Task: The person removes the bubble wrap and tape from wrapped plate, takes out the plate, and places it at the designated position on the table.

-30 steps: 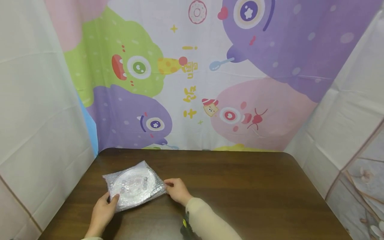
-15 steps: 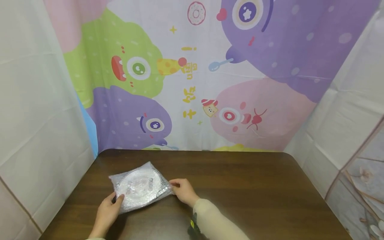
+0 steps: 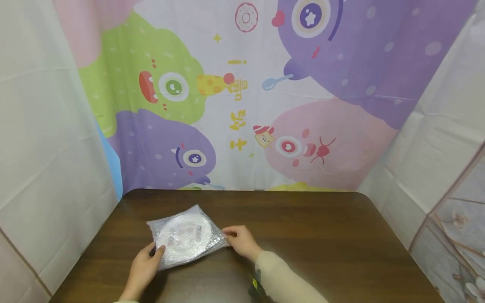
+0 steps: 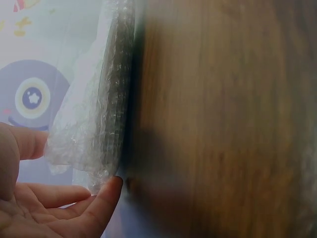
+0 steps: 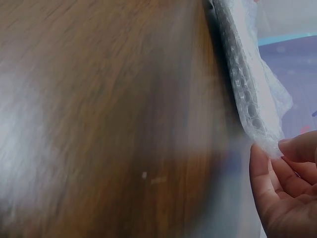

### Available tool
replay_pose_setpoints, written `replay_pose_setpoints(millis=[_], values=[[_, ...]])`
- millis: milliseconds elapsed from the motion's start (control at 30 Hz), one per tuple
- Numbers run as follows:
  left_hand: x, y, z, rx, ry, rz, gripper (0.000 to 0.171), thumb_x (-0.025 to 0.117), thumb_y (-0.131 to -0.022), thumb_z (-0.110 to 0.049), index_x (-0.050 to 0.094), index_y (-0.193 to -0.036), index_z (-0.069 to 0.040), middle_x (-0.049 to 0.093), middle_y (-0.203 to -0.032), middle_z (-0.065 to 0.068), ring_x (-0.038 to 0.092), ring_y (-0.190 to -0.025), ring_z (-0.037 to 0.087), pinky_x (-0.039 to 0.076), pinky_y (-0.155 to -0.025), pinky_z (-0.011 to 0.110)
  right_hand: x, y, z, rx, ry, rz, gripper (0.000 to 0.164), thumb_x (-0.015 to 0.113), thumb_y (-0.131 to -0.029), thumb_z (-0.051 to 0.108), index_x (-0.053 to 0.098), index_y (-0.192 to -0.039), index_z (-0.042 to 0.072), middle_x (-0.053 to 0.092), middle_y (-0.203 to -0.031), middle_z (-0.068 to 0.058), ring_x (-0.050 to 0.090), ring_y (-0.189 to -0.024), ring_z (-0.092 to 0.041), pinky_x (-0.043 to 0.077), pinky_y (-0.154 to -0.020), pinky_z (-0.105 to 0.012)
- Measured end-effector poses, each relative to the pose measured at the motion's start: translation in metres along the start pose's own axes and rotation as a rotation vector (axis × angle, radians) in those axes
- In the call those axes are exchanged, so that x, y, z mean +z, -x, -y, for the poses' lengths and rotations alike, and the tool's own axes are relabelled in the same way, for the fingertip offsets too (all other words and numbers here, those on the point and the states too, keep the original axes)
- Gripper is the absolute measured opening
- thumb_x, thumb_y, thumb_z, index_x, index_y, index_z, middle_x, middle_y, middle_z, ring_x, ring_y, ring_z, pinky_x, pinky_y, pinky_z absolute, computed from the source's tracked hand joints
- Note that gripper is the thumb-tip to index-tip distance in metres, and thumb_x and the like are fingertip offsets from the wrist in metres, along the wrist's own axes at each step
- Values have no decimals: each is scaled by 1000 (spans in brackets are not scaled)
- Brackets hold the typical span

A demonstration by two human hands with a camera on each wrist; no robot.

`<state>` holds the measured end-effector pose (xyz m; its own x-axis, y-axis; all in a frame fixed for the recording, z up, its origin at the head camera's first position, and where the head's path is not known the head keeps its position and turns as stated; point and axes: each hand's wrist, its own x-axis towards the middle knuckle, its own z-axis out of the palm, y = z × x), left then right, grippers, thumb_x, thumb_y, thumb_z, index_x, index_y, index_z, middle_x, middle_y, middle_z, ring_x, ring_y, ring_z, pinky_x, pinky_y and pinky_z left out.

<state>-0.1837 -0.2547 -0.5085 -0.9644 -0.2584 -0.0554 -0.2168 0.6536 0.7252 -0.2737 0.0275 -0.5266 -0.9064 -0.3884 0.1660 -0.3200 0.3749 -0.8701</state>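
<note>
A round, pale plate-like disc (image 3: 185, 236) shows through clear bubble wrap (image 3: 219, 240) over the left part of the brown table. My left hand (image 3: 145, 265) grips the package's near left edge, thumb on top and fingers beneath. At the opposite side, my right hand (image 3: 244, 243) pinches the loose corner of the wrap between thumb and fingers. The left wrist view shows the bubble-wrap edge (image 4: 111, 99) between that thumb and fingers. In the right wrist view, the wrap's corner (image 5: 270, 144) is caught at the fingertips. Glare hides much of the disc's surface.
A dark wooden table (image 3: 322, 235) spreads under both hands. Behind it hangs a cartoon-printed curtain (image 3: 242, 168), with pale sheets (image 3: 49, 147) at the sides. A dark strap with a yellow mark (image 3: 255, 284) is at the right sleeve.
Both hands have carried the bubble-wrapped disc a short way to the right across the table. Their hold on it looks the same.
</note>
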Motion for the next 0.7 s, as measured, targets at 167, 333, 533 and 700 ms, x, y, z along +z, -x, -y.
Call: replay_pose_setpoints(millis=[167,333,533,700], values=[[5,1,-3,18,11,7,61,47,-101,-30,39,-139,17,38,-144,37,35,-136,53,28,-113,62,-8,5,-4,12,-13,-1,26,59,-86,-5,70,-109,-7,73,-104,-19,59,-82,-11,49,-66,-15],[11,3,-9,51,7,-6,59,49,-100,-27,42,-137,18,42,-142,37,38,-134,53,31,-112,61,-15,8,-9,17,-22,1,26,59,-86,-6,70,-109,-7,72,-103,-20,60,-81,-13,49,-65,-14],[18,5,-14,83,34,-13,57,52,-99,-25,43,-135,18,45,-139,38,44,-130,51,36,-108,61,-26,16,-14,31,-70,4,27,60,-86,-6,70,-111,-7,72,-105,-21,63,-83,-16,52,-65,-16],[25,6,-19,109,37,-9,56,54,-98,-25,46,-134,18,47,-137,38,51,-125,48,42,-103,59,-36,21,-19,50,-80,8,28,59,-86,-5,69,-112,-7,71,-107,-23,64,-83,-14,55,-68,-18]])
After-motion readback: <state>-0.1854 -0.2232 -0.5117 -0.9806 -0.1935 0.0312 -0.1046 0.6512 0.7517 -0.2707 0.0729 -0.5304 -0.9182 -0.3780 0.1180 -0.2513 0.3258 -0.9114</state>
